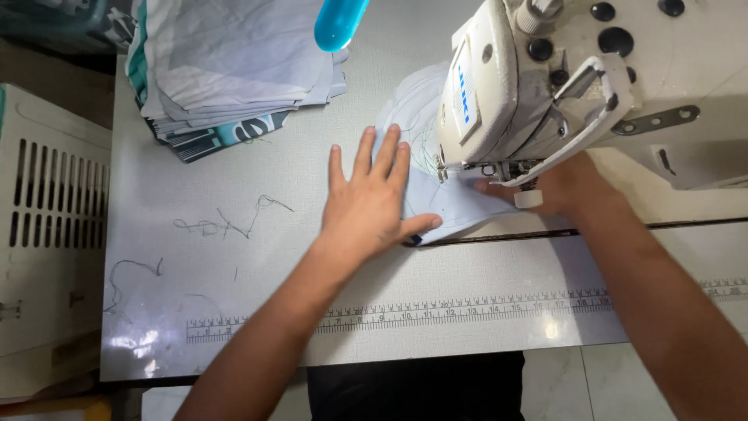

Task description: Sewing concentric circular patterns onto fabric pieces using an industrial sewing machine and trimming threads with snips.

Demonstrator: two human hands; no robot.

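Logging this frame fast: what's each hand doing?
Left hand: open, flat on the pale fabric piece.
Right hand: on the fabric beneath the sewing machine; grip cannot be told.

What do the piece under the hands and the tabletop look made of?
Pale piece: thin woven fabric, matte; it lies limp and creased under the left hand and right hand. Tabletop: probably laminate, smooth with slight sheen; glare patches show near its front edge.

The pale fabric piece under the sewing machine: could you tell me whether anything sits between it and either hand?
Nothing visible does. The left hand lies flat on the pale fabric piece; the right hand touches it beside the needle, partly hidden behind the sewing machine head.
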